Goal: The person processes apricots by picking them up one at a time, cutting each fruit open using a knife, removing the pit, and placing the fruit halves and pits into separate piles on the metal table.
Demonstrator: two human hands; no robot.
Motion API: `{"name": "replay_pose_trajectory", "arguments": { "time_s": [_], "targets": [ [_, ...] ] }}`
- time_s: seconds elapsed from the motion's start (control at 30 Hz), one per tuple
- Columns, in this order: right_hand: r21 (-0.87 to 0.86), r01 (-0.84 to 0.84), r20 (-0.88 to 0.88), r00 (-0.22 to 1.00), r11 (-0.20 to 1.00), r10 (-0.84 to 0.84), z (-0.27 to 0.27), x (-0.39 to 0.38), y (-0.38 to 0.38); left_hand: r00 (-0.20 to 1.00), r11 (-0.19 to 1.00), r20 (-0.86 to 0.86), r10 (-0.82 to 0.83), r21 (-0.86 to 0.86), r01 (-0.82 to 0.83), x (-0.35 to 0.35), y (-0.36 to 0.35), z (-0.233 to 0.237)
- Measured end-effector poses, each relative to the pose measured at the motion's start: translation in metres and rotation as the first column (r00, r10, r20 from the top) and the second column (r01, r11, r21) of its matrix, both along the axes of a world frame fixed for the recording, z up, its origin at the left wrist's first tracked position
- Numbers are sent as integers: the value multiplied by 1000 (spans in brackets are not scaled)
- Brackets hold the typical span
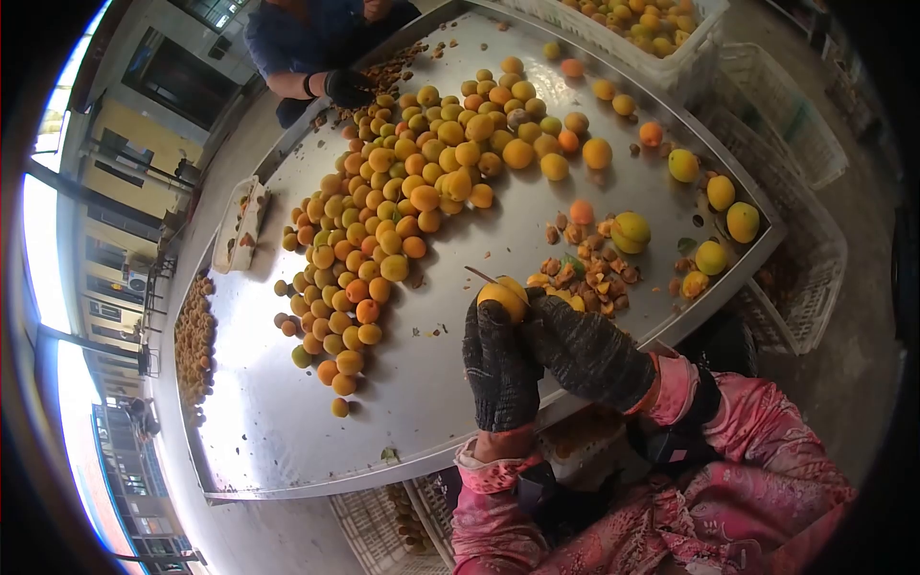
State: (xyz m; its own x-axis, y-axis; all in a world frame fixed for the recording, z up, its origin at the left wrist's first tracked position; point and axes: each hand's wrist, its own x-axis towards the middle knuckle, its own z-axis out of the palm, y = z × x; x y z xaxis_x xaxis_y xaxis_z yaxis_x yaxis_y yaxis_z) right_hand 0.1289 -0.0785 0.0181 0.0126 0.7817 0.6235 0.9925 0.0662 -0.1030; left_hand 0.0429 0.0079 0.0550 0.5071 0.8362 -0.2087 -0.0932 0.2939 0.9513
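Observation:
My left hand (500,369), in a dark knitted glove, is closed around a yellow apricot (505,295) above the near edge of the metal table (422,383). A thin brown strip, perhaps a stem, sticks out at the fruit's upper left. My right hand (592,353), gloved alike, presses its closed fingers against the apricot's right side; its fingertips are partly hidden. Just beyond my hands lies a heap of brown pits and fruit pieces (599,273), with a greenish-yellow apricot (630,232) beside it.
Many whole apricots (412,182) spread across the table's middle. A co-worker's gloved hand (349,88) rests at the far edge near more pits. A white tray (241,225) sits at left, more pits (195,335) along that edge. A fruit-filled crate (704,43) stands at upper right.

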Motion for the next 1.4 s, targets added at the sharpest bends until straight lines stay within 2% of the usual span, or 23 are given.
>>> {"name": "replay_pose_trajectory", "arguments": {
  "time_s": [0.07, 0.2, 0.27, 0.3, 0.33, 0.37, 0.5, 0.53, 0.57, 0.6, 0.67, 0.7, 0.77, 0.83, 0.87, 0.9, 0.97, 1.0, 1.07, 1.1, 1.17, 1.23, 1.4],
  "targets": [
    [-44, -82, -247, 967, 996, 69, 4, 0, -3, 995, 995, -36, -97, 28, 98, -6, 8, 7],
    [-27, -201, -306, 934, 979, 183, 15, 13, -1, 965, 960, -136, -223, 141, 242, -16, 21, 11],
    [-10, -103, 56, 993, 995, 104, 13, 15, -3, 974, 964, -104, -200, 156, 214, -12, 16, 7],
    [-10, -102, 56, 993, 995, 103, 9, 13, -1, 990, 982, -49, -131, 127, 137, -9, 11, 4],
    [-17, -165, -248, 956, 986, 156, 4, 8, 4, 998, 994, 4, -60, 94, 60, -6, 7, 2],
    [-3, -227, -529, 827, 974, 191, 2, 6, 7, 998, 994, 4, -61, 95, 60, -4, 5, 0],
    [66, -116, -385, 913, 991, 133, 15, 6, -1, 996, 992, 28, -81, 99, 78, -3, 1, -1],
    [26, -225, -711, 680, 974, 176, 29, 9, -3, 994, 984, 38, -105, 146, 98, -3, 3, 1],
    [34, -337, -928, 338, 941, 154, 37, 11, -2, 994, 984, 36, -106, 148, 100, -5, 4, 2],
    [37, -334, -928, 338, 942, 157, 30, 20, -1, 992, 975, 35, -120, 190, 112, -8, 6, 2],
    [71, -599, -756, 489, 798, 435, 6, 37, 0, 990, 966, 35, -136, 226, 125, -9, 8, 0],
    [69, -599, -756, 490, 798, 434, 4, 37, 0, 983, 954, 71, -168, 262, 145, -9, 8, -2],
    [18, -472, -581, 713, 882, 393, 0, 33, 0, 974, 940, 105, -201, 299, 162, -9, 7, -3],
    [10, -324, -365, 880, 946, 305, -2, 28, 0, 994, 993, 69, -85, 84, 79, -5, 3, -5],
    [20, -246, -250, 937, 969, 243, -2, 25, 0, 994, 993, 68, -85, 84, 80, -3, 0, -7],
    [20, -245, -252, 937, 969, 242, 2, 20, -2, 997, 993, 46, -68, 99, 63, -1, -3, -9],
    [-68, -184, -664, 742, 981, 93, 16, 9, -4, 999, 993, 24, -48, 114, 45, -2, -3, -9],
    [-68, -185, -663, 743, 980, 94, 12, 10, -3, 996, 988, 15, -90, 128, 87, -4, 0, -7],
    [-33, -229, -342, 917, 973, 205, -3, 16, -2, 992, 982, 7, -129, 141, 127, -8, 5, -5],
    [-34, -231, -342, 917, 972, 206, 0, 23, -4, 990, 978, 11, -143, 157, 139, -10, 7, -4],
    [-94, -390, -41, 921, 916, 388, 11, 40, -6, 987, 973, 14, -159, 172, 154, -14, 9, -1],
    [-75, -373, -92, 926, 925, 366, 9, 40, -6, 974, 922, -53, -219, 315, 225, -15, 9, 4],
    [-6, -309, -292, 910, 951, 294, 3, 35, -3, 986, 969, -26, -167, 182, 169, -2, 0, -6]
  ]
}}
